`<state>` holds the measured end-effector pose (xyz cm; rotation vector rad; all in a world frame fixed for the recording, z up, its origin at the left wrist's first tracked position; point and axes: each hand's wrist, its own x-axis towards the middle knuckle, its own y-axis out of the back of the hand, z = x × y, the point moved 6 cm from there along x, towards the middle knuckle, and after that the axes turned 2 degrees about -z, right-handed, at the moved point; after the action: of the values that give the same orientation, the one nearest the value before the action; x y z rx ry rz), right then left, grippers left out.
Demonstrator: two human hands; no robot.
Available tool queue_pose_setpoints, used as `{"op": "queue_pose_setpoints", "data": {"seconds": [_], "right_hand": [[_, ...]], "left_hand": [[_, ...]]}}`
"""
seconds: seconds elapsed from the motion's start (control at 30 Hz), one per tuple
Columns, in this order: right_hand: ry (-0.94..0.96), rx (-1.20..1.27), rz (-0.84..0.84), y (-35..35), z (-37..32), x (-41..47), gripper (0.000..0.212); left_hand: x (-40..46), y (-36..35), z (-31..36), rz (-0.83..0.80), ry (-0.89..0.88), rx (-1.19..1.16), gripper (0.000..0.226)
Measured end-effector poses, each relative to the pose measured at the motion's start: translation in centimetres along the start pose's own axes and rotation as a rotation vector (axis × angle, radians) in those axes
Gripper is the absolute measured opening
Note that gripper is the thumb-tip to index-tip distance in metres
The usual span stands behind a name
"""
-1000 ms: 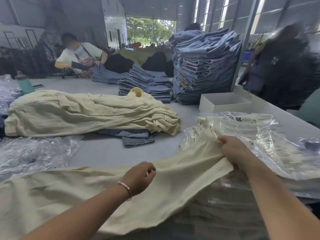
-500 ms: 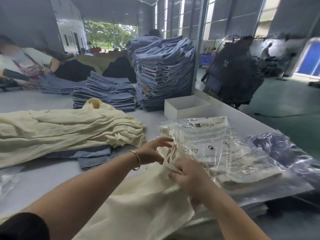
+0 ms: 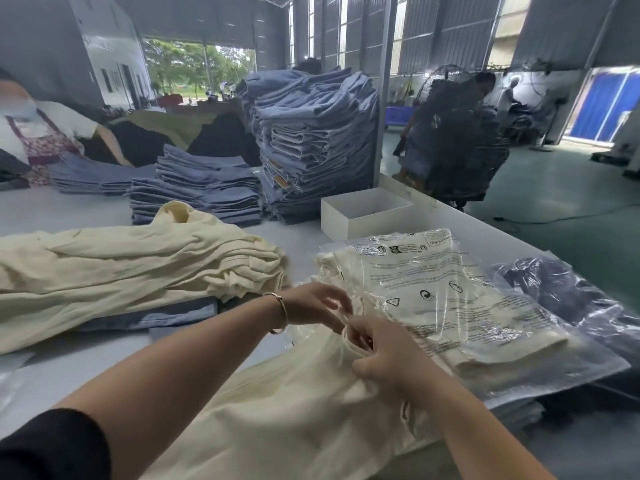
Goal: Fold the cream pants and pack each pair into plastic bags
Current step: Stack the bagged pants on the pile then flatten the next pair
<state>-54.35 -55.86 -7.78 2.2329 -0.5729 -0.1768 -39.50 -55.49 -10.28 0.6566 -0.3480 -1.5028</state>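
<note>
There, the right hand (image 3: 388,355) pinched the waistband of the cream pants (image 3: 277,420), apparently steadying the soft, limp cloth, while the left hand (image 3: 311,306), fingers loosely spread, worked at the drawcord beside it. Just beyond the pants lay a glossy, crinkled plastic bag (image 3: 460,306) already packed; left of them, a rumpled cream pile (image 3: 121,268).

Even daylight, wide-angle view, sharp centre with soft edges.

Daylight enters through the open doorway (image 3: 197,69) at the far end and the tall windows (image 3: 408,32) on the right; both are overexposed. Glare streaks the clear plastic bag (image 3: 446,289). Shadows are faint. Straight lines bow toward the frame edges. The left hand (image 3: 311,306) shows slight motion blur.
</note>
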Motion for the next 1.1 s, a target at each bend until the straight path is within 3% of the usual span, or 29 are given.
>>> {"op": "queue_pose_setpoints", "data": {"seconds": [0.1,0.2,0.4,0.5,0.6,0.73,0.83,0.93,1.03,1.1], "right_hand": [[-0.056,-0.012,-0.01,0.1,0.5,-0.1,0.032],[-0.112,-0.047,-0.01,0.5,0.9,0.0,0.02],[-0.103,0.106,0.048,0.8,0.1,-0.4,0.017],[-0.105,0.062,0.101,1.2,0.6,-0.6,0.026],[-0.175,0.045,0.124,1.5,1.6,-0.9,0.009],[-0.238,0.039,0.128,1.6,1.7,-0.2,0.011],[-0.228,0.092,0.085,1.1,0.4,1.1,0.015],[-0.213,0.115,0.136,0.9,-0.9,2.2,0.058],[-0.205,0.137,0.146,1.5,-1.6,2.5,0.061],[-0.232,0.19,0.13,2.3,-1.3,2.2,0.051]], "left_hand": [[0.7,0.6,-0.5,0.014,0.05,0.046,0.009],[1.0,0.9,-1.0,0.033,0.11,-0.111,0.016],[1.3,-0.9,-0.2,-0.008,0.123,-0.345,0.028],[1.4,0.0,0.0,0.05,0.064,-0.388,0.004],[0.3,2.1,0.8,0.161,-0.015,-0.335,0.009],[-2.2,4.4,2.3,0.219,-0.114,-0.229,0.011],[-4.0,5.6,2.6,0.202,-0.163,-0.248,0.012],[-5.4,7.1,2.3,0.276,-0.172,-0.282,0.014],[-6.3,7.7,2.4,0.322,-0.174,-0.352,0.018],[-6.3,7.4,2.9,0.305,-0.171,-0.395,0.017]]}}
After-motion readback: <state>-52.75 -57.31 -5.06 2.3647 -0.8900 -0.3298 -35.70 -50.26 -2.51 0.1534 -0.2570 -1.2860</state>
